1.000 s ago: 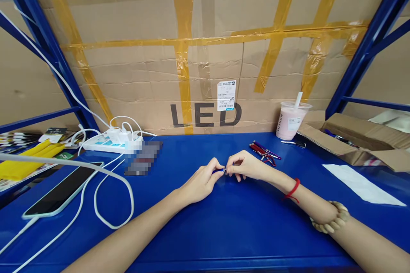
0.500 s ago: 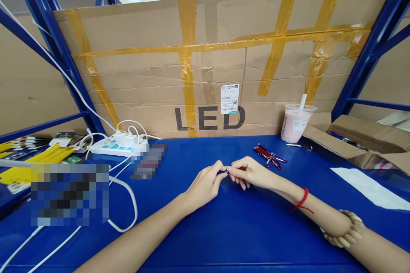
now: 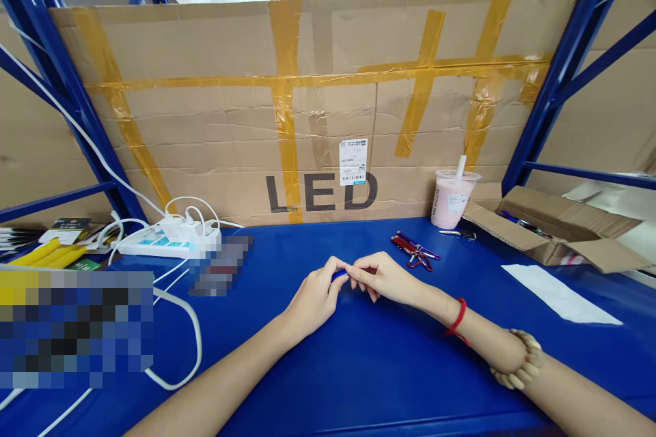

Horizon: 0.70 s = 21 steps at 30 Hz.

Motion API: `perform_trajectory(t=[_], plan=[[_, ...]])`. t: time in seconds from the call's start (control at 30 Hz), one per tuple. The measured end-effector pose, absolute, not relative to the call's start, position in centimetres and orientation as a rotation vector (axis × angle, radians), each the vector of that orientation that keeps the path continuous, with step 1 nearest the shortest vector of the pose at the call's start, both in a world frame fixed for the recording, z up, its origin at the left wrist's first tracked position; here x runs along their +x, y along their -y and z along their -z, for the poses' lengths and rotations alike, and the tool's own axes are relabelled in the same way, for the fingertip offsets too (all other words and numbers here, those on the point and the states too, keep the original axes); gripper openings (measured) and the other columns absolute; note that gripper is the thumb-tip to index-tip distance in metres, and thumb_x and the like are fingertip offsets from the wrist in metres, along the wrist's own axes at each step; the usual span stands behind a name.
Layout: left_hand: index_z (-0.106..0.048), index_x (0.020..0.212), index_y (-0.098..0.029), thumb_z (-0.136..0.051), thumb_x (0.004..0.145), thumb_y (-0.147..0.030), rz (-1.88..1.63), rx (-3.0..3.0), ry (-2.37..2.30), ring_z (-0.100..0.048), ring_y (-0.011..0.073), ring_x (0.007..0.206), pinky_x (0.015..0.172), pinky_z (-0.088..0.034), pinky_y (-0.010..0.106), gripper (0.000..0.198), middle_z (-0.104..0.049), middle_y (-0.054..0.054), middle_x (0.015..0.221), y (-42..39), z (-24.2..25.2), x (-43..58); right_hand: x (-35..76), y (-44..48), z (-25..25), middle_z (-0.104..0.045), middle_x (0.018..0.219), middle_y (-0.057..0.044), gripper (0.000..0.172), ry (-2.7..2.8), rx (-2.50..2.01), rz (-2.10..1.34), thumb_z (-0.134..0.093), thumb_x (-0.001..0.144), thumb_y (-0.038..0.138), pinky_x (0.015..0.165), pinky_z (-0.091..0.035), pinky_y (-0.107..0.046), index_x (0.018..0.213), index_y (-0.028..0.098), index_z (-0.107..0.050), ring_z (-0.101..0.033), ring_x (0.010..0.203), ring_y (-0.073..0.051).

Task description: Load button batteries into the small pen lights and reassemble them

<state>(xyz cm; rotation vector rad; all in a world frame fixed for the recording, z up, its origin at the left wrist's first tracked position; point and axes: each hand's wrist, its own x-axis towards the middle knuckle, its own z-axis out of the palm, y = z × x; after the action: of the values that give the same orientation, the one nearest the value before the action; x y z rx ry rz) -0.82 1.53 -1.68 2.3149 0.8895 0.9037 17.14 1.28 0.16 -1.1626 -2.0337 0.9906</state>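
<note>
My left hand [image 3: 313,297] and my right hand [image 3: 382,278] meet above the middle of the blue tabletop [image 3: 359,375], their fingertips touching. Between the left thumb and index finger shows a small, slim bright-blue piece [image 3: 339,274]; most of it is hidden, and its kind cannot be made out. The right thumb and index finger pinch at its right end, the other right fingers curled below. To the right of the hands lie slim red and purple metal pieces with carabiner-like clips [image 3: 416,250]. A red cord and a beaded bracelet circle my right forearm.
Behind stands a taped cardboard sheet [image 3: 225,143]. At the right are a pink drink cup [image 3: 451,201], an open carton [image 3: 556,232], a white paper strip [image 3: 561,293] and a small black-and-silver item [image 3: 458,235]. At the left are a power strip [image 3: 154,244] and loose white cables [image 3: 197,334].
The view has turned slightly right, so everything sits further left. More of the blue piece now shows between my left fingers. Both hands keep their pinch.
</note>
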Motion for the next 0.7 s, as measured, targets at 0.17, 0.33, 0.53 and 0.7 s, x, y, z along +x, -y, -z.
perform_trajectory(t=[0.17, 0.33, 0.53, 0.7], plan=[[-0.049, 0.097, -0.021, -0.035, 0.092, -0.022, -0.899, 2.334, -0.877, -0.058, 0.0128, 0.078, 0.070, -0.042, 0.022, 0.016, -0.062, 0.000, 0.089, -1.3, 1.4, -0.9, 17.2, -1.4, -0.2, -0.052, 0.056, 0.001, 0.051, 2.147, -1.191, -0.842, -0.040, 0.087, 0.055, 0.045, -0.037, -0.014, 0.067, 0.011, -0.056, -0.048, 0.040, -0.003], [-0.051, 0.094, -0.020, -0.033, 0.092, -0.021, -0.898, 2.371, -0.931, -0.056, 0.0134, 0.076, 0.071, -0.041, 0.023, 0.017, -0.061, 0.001, 0.085, -1.3, 1.2, -0.8, 17.3, -1.2, -0.4, -0.056, 0.060, 0.002, 0.047, 2.203, -1.242, -0.718, -0.038, 0.089, 0.051, 0.048, -0.038, -0.014, 0.073, 0.013, -0.062, -0.050, 0.042, -0.003], [-0.050, 0.097, -0.020, -0.034, 0.092, -0.025, -0.937, 2.326, -1.002, -0.056, 0.0138, 0.075, 0.070, -0.041, 0.024, 0.018, -0.060, 0.001, 0.085, -1.6, 1.4, -0.7, 17.8, -1.4, -0.8, -0.060, 0.063, 0.002, 0.046, 2.225, -1.279, -0.579, -0.039, 0.089, 0.052, 0.051, -0.037, -0.015, 0.078, 0.016, -0.065, -0.052, 0.043, -0.003], [-0.050, 0.102, -0.021, -0.034, 0.091, -0.028, -0.947, 2.279, -1.068, -0.055, 0.0134, 0.068, 0.065, -0.039, 0.024, 0.020, -0.058, 0.000, 0.076, -1.9, 1.7, -0.7, 18.7, -1.8, -1.5, -0.064, 0.074, 0.002, 0.040, 2.182, -1.292, -0.313, -0.039, 0.090, 0.049, 0.055, -0.037, -0.016, 0.086, 0.020, -0.067, -0.054, 0.051, -0.004]])
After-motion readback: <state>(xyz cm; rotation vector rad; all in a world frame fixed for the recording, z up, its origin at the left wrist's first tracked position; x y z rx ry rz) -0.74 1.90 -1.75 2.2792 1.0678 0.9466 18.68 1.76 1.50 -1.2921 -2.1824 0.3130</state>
